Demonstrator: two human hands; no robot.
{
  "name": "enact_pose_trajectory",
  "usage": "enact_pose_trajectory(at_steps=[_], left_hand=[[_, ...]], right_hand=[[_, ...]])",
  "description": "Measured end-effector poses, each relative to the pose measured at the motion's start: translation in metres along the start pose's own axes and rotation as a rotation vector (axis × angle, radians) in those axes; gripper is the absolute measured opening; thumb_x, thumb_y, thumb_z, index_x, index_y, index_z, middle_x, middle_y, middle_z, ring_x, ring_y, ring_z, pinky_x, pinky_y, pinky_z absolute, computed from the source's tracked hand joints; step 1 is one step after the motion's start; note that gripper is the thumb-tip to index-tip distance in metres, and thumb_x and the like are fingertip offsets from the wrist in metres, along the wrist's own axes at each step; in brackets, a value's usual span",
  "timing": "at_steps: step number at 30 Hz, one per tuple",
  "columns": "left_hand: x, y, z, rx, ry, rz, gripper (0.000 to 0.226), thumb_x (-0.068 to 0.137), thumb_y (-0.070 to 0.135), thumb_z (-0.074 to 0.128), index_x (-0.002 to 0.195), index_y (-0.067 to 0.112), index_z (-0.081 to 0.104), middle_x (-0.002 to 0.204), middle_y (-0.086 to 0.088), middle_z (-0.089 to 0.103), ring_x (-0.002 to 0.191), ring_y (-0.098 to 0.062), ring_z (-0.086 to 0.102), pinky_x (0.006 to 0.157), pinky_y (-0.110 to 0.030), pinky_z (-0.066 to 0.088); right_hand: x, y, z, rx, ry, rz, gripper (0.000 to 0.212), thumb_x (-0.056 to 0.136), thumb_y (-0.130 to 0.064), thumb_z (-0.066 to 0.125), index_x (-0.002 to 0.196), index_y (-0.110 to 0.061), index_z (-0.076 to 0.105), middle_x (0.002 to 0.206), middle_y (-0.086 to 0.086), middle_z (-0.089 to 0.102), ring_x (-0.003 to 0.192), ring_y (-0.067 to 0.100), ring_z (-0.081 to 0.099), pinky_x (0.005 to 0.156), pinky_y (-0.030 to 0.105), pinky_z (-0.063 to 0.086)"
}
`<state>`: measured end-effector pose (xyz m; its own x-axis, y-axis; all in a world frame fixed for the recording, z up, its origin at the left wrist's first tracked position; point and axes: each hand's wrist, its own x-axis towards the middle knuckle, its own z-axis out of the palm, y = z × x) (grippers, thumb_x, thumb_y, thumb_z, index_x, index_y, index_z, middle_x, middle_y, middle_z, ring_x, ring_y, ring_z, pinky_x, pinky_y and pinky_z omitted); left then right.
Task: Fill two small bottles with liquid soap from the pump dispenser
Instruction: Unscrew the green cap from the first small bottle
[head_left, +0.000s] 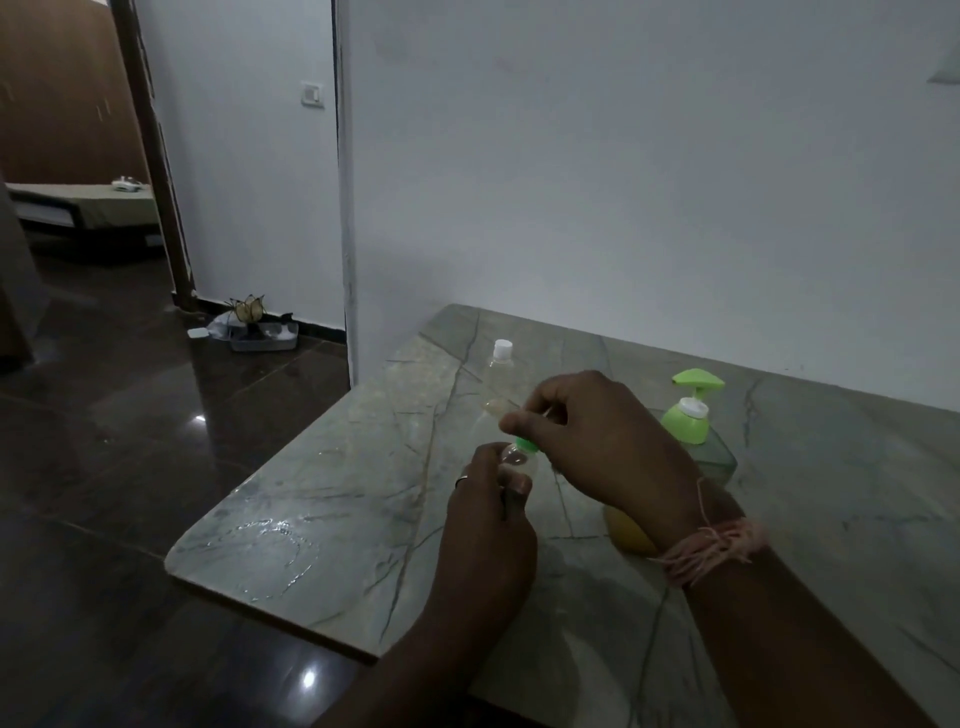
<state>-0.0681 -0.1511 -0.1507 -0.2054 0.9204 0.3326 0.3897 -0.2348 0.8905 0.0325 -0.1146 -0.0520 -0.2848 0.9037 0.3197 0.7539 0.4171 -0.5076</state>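
Small clear bottle (515, 464), gripped by left hand (485, 525); right hand (587, 441) pinches its green cap (525, 445): slip risks spill onto marble table (322, 493).

held bottle (515, 463): small, clear, green cap, gripped above the table
second bottle (500, 375): clear, white cap, upright further back
pump dispenser (693, 415): green pump head, standing at right

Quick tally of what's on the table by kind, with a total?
Small clear bottles: 2, white-capped bottle standing, green-capped bottle held by the left hand and right hand
Pump dispensers: 1, green pump dispenser
Yellow object, partly hidden: 1
Total: 4
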Motion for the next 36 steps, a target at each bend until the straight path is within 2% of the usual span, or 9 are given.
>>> enact_pose_trajectory(at_steps=[2,6,11,14,17,23,26,29,36], left_hand=[[0.001,0.001,0.0,-0.023,0.026,-0.013,0.018,0.105,0.019,0.043,0.115,0.032,0.052,0.101,0.017,0.058,0.092,0.0,0.054,0.072,-0.018,0.039],[0.001,0.002,0.001,-0.022,0.063,-0.029,0.018,0.105,0.018,0.044,0.114,0.031,0.052,0.099,0.017,0.059,0.092,0.0,0.056,0.072,-0.018,0.039],[0.0,0.002,0.0,-0.028,0.088,-0.035,0.017,0.105,0.019,0.043,0.118,0.028,0.05,0.103,0.012,0.06,0.095,-0.002,0.056,0.072,-0.017,0.039],[0.002,0.001,0.0,-0.031,0.112,-0.06,0.015,0.105,0.02,0.043,0.118,0.027,0.05,0.105,0.008,0.061,0.093,-0.002,0.056,0.07,-0.014,0.038],[0.003,0.001,0.001,-0.044,0.121,-0.084,0.017,0.105,0.02,0.045,0.12,0.025,0.051,0.106,0.007,0.062,0.095,-0.002,0.057,0.071,-0.013,0.038],[0.004,0.002,0.001,-0.048,0.126,-0.109,0.02,0.104,0.021,0.046,0.123,0.025,0.05,0.109,0.007,0.062,0.1,-0.006,0.058,0.073,-0.013,0.038],[0.002,0.002,0.001,-0.047,0.117,-0.097,0.02,0.104,0.021,0.046,0.123,0.025,0.05,0.108,0.007,0.062,0.097,-0.004,0.057,0.072,-0.015,0.039],[0.002,0.001,0.001,-0.036,0.115,-0.078,0.02,0.104,0.019,0.045,0.123,0.026,0.049,0.107,0.01,0.061,0.096,-0.002,0.055,0.072,-0.015,0.038],[0.002,0.001,0.002,-0.048,0.086,-0.02,0.014,0.103,0.021,0.05,0.113,0.031,0.052,0.097,0.011,0.065,0.091,-0.007,0.06,0.075,-0.028,0.045]], right_hand=[[0.002,-0.001,-0.005,0.108,-0.019,-0.033,0.006,0.09,-0.028,0.068,0.093,-0.029,0.073,0.087,-0.011,0.068,0.072,0.003,0.064,0.07,0.029,0.053],[0.014,0.003,-0.004,0.333,0.162,0.015,0.028,0.094,-0.007,0.057,0.107,-0.029,0.068,0.108,-0.009,0.064,0.087,0.009,0.067,0.068,0.023,0.05],[0.032,0.027,0.04,0.392,0.087,0.281,0.025,0.076,-0.018,0.052,0.099,-0.024,0.061,0.107,0.004,0.062,0.095,0.024,0.066,0.086,0.046,0.056],[0.038,0.041,0.06,0.354,0.139,0.354,0.018,0.08,-0.019,0.061,0.098,-0.021,0.058,0.1,0.003,0.061,0.091,0.022,0.063,0.077,0.036,0.054],[0.036,0.051,0.076,0.224,0.251,0.304,0.012,0.085,-0.014,0.07,0.093,-0.016,0.062,0.091,-0.003,0.062,0.085,0.015,0.059,0.062,0.018,0.041],[0.028,0.054,0.088,0.125,0.236,0.292,0.028,0.083,-0.013,0.073,0.102,-0.022,0.054,0.1,0.001,0.066,0.092,0.021,0.064,0.078,0.037,0.056],[0.025,0.042,0.071,0.123,0.268,0.216,0.03,0.086,-0.016,0.073,0.11,-0.018,0.056,0.108,0.003,0.065,0.099,0.02,0.063,0.079,0.029,0.051],[0.019,0.017,0.038,0.091,0.372,0.097,0.005,0.088,-0.02,0.069,0.091,-0.019,0.066,0.094,-0.005,0.069,0.089,0.012,0.065,0.071,0.023,0.048],[0.011,-0.014,-0.061,0.141,0.508,-0.026,0.017,0.091,-0.029,0.066,0.079,-0.017,0.069,0.076,-0.01,0.07,0.069,-0.002,0.064,0.065,0.019,0.051]])
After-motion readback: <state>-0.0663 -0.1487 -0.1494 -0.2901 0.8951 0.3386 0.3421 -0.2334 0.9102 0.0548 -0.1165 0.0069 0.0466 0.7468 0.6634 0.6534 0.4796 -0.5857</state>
